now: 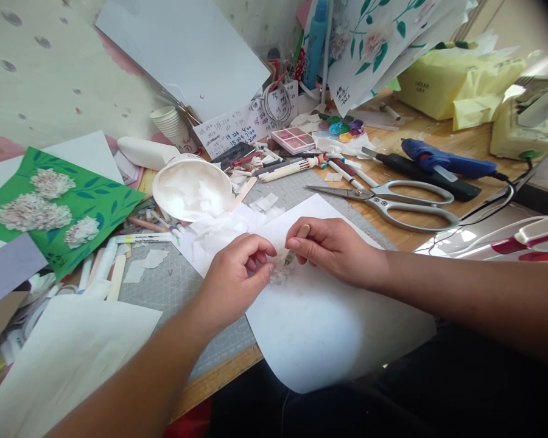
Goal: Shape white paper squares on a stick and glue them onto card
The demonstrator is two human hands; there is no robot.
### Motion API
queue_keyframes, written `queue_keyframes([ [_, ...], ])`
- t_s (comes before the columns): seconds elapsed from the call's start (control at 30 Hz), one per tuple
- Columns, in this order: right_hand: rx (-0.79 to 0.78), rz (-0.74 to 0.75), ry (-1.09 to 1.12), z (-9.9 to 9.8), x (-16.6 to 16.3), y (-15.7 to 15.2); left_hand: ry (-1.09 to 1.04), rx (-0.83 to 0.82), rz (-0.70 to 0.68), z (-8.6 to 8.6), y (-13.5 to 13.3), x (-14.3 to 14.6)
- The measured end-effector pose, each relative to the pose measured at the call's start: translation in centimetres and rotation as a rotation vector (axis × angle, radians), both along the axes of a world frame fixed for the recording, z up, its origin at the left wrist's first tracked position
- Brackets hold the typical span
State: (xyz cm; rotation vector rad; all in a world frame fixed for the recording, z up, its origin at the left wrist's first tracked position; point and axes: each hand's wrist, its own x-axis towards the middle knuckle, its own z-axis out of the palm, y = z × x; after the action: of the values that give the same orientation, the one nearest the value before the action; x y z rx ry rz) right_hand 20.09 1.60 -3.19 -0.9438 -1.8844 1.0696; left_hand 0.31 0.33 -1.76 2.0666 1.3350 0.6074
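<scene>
A white sheet of paper lies on a grey cutting mat in front of me. My right hand pinches a small wooden stick, its tip down on a patch of small white paper bits on the sheet. My left hand rests beside it, fingers curled and pinched together at the same patch. What the left fingers hold is too small to make out.
A white bowl of torn paper scraps sits behind my hands. Scissors and a blue glue gun lie to the right. A green card with white paper flowers is at the left, among pens, paints and loose sheets.
</scene>
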Motion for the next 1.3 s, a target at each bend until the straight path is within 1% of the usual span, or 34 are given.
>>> queue_keyframes([
  [0.17,-0.100,0.029,0.008,-0.1,-0.4,0.7,0.026,-0.014,-0.025,0.3,-0.1,0.1],
  [0.3,-0.148,0.036,0.051,-0.1,-0.4,0.9,0.046,-0.016,-0.049,0.3,0.0,0.2],
  [0.37,-0.171,0.020,0.101,-0.1,-0.2,0.9,0.061,-0.025,-0.062,0.2,0.0,0.2],
  [0.47,-0.194,-0.045,0.202,0.0,0.1,0.8,0.076,-0.044,-0.061,0.2,0.0,0.1],
  [0.57,-0.204,-0.068,0.253,0.0,0.4,0.7,0.069,-0.040,-0.057,0.3,0.0,-0.1],
  [0.7,-0.205,-0.018,0.217,0.1,0.4,0.6,0.023,-0.010,-0.069,0.6,0.1,-0.6],
  [0.87,-0.166,-0.006,0.163,0.0,0.2,0.6,0.052,-0.006,-0.149,0.8,0.2,-1.1],
  [0.97,-0.157,-0.010,0.159,-0.2,0.0,0.6,0.074,-0.012,-0.170,0.9,0.2,-1.0],
  [1.17,-0.162,-0.017,0.215,-0.3,0.2,0.6,0.050,-0.027,-0.144,1.0,0.3,-1.1],
  [1.3,-0.173,-0.044,0.254,-0.2,0.5,0.5,0.021,0.008,-0.122,1.1,0.4,-1.6],
])
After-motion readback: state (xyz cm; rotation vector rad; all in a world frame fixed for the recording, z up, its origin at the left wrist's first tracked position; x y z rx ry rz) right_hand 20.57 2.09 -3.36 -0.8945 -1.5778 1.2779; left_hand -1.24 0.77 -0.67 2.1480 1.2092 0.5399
